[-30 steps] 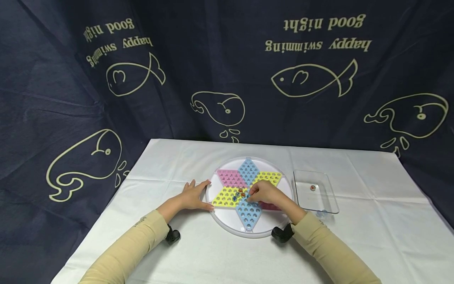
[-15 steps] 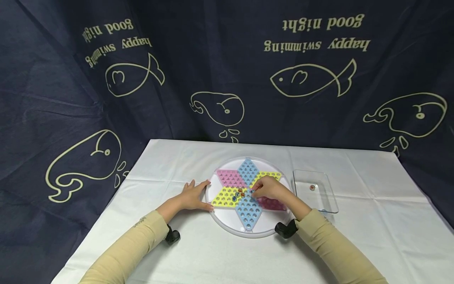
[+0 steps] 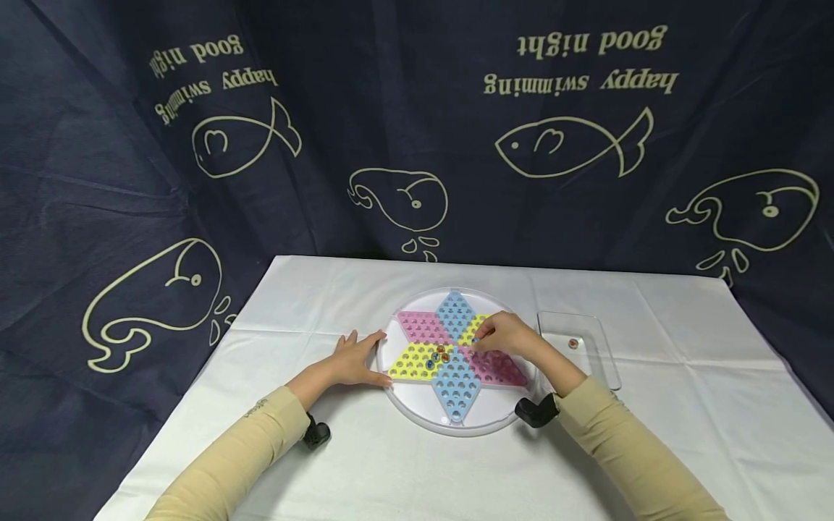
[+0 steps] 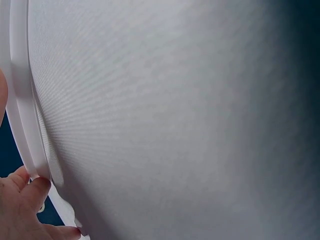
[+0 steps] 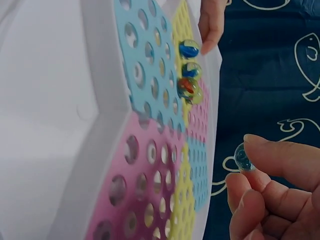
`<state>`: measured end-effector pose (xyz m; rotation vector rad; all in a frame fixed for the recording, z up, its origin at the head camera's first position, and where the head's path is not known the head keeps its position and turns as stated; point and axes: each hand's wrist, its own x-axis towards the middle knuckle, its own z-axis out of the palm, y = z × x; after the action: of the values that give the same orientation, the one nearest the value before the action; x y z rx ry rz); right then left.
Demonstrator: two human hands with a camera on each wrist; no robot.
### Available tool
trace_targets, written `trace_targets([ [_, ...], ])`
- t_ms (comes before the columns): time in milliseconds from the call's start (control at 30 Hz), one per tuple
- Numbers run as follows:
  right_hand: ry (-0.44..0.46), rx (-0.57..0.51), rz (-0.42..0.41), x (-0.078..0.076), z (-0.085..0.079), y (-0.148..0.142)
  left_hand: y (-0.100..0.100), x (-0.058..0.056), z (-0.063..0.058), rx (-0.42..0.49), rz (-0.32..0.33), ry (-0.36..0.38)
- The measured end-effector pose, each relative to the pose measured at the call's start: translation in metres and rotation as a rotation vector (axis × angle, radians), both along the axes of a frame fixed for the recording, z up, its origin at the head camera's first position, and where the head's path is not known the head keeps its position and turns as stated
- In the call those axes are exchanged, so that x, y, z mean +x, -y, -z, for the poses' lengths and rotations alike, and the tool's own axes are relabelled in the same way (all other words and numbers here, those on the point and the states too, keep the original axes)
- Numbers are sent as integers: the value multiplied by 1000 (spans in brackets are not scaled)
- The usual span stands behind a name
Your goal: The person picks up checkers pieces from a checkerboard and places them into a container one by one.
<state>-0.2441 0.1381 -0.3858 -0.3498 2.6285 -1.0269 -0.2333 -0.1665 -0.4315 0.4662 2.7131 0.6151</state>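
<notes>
A round white Chinese checkers board [image 3: 407, 401] with a pink, yellow and blue star of holes lies on the table. Several glass marbles [image 3: 430, 365], some blue and some orange-red, are grouped near the star's middle, on the yellow part's inner end. My right hand [image 3: 511, 336] is over the board's right side, close to the yellow and pink points. Between its thumb and fingertips it pinches a clear bluish marble [image 5: 243, 156]. My left hand [image 3: 355, 359] rests at the board's left rim with thumb and fingers spread; its fingertips touch the edge in the left wrist view.
Right of the board stands a clear plastic box [image 3: 575, 315], partly behind my right forearm. A reddish marble [image 3: 573, 344] lies in it. White cloth [image 3: 365, 463] covers the table, with a dark printed curtain [image 3: 365, 108] behind.
My right hand has moved right and slightly away from me, from the star's middle, carrying the pinched marble. The left hand and the grouped marbles have stayed put.
</notes>
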Motion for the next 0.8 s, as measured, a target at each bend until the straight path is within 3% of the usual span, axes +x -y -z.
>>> trace_targets([
  [233, 45, -6, 34, -2, -9, -10, 1, 0, 0, 1, 11, -4],
  [800, 49, 36, 79, -8, -29, -42, 0, 0, -1, -7, 15, -8],
])
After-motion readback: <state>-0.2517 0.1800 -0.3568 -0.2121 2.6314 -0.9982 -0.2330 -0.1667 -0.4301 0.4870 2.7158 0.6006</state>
